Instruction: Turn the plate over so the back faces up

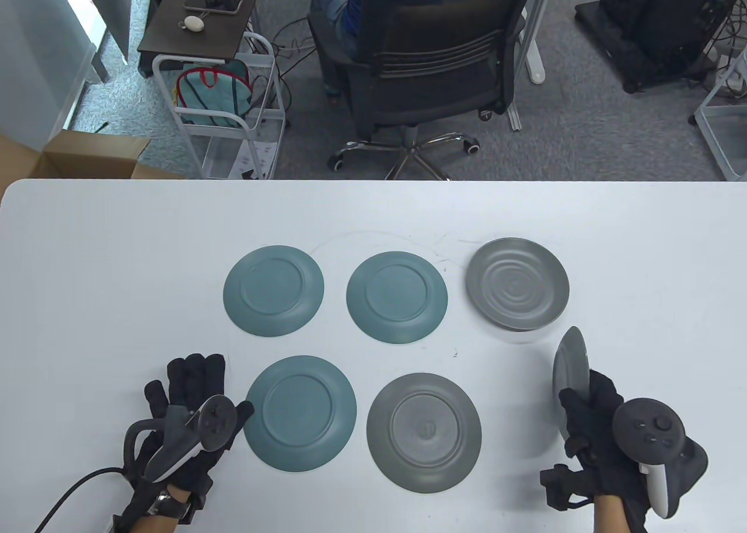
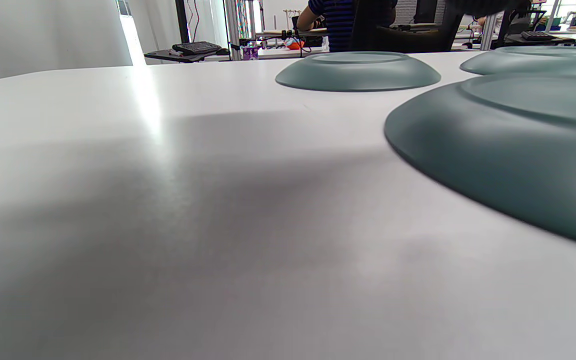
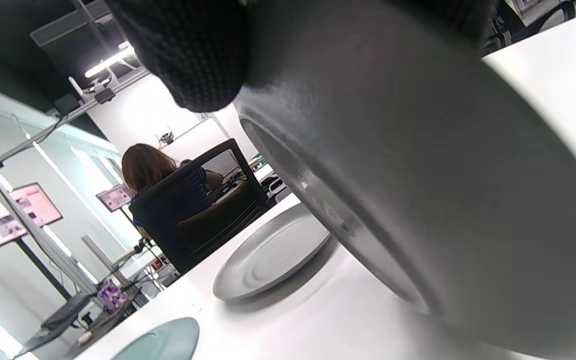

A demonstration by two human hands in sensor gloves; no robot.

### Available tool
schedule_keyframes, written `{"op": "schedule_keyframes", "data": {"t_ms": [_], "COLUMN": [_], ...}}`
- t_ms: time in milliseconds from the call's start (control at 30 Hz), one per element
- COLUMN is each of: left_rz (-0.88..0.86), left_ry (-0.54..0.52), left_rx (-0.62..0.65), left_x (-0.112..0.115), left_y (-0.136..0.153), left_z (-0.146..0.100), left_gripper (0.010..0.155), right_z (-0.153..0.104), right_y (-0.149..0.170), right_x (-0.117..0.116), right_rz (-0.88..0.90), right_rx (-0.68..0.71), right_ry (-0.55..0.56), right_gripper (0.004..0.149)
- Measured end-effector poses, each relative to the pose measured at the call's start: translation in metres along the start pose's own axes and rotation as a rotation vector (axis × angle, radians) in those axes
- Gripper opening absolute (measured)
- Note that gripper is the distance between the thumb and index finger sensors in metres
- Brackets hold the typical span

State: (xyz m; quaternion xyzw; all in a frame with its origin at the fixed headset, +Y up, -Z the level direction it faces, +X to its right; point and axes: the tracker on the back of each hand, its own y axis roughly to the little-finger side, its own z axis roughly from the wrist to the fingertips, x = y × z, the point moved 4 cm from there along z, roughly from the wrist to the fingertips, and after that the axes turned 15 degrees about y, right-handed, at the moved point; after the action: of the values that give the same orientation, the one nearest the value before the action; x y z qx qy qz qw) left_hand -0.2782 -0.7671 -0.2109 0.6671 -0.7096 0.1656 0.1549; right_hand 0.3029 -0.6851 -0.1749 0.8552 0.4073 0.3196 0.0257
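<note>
I am watching my right hand [image 1: 589, 422] holding a grey plate [image 1: 569, 361] up on its edge at the right side of the counter [image 1: 117, 247], and I am worrying that it could slip. My fingers are wrapping only the low part of the rim, so most of the plate is sticking up past them, toward 12 o'clock from the hand. If my grip is loosening while the plate is tipping over, I think it could drop hard on the counter and crack or bounce. I am also thinking about the ringed grey plate [image 1: 517, 284] lying face up just beyond it, at about 11 o'clock from my hand. The two are near each other, so if I am tipping the held plate that way, the rims could knock together. In the right wrist view the held plate's rim [image 3: 418, 175] is filling most of the picture with a gloved fingertip [image 3: 193, 55] pressing on it, and I cannot tell whether its lower edge is touching the counter. My left hand [image 1: 187, 404] is lying flat and spread open on the counter, holding nothing, with a teal plate [image 1: 300, 413] just beside it at 3 o'clock. That plate and the three others near it are lying back up.
</note>
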Motion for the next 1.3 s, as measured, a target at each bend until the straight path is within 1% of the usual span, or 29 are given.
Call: {"op": "schedule_keyframes", "data": {"t_ms": [133, 267, 533, 733, 900, 1100, 1300], "left_rz": [0.000, -0.001, 0.000, -0.003, -0.006, -0.007, -0.008], "left_ry": [0.000, -0.002, -0.002, -0.005, -0.010, -0.012, -0.012], "left_rx": [0.000, 0.000, -0.001, -0.001, 0.002, 0.002, 0.000], "left_x": [0.000, 0.000, 0.000, -0.001, -0.001, -0.001, -0.001], "left_y": [0.000, 0.000, 0.001, 0.001, 0.001, 0.002, 0.002], "left_z": [0.000, 0.000, 0.000, 0.000, 0.000, -0.001, -0.001], "left_gripper": [0.090, 0.090, 0.090, 0.090, 0.090, 0.090, 0.090], "right_z": [0.002, 0.005, 0.009, 0.008, 0.006, 0.004, 0.003], "right_y": [0.006, 0.017, 0.040, 0.061, 0.085, 0.104, 0.115], "right_x": [0.002, 0.002, -0.002, -0.006, -0.011, -0.016, -0.022], "right_rz": [0.051, 0.123, 0.150, 0.139, 0.121, 0.075, 0.030], "right_rx": [-0.032, -0.096, -0.192, -0.285, -0.370, -0.419, -0.448], "right_ry": [-0.001, -0.007, 0.011, 0.009, -0.022, -0.047, -0.083], "right_gripper": [0.052, 0.056, 0.065, 0.069, 0.074, 0.077, 0.079]}}
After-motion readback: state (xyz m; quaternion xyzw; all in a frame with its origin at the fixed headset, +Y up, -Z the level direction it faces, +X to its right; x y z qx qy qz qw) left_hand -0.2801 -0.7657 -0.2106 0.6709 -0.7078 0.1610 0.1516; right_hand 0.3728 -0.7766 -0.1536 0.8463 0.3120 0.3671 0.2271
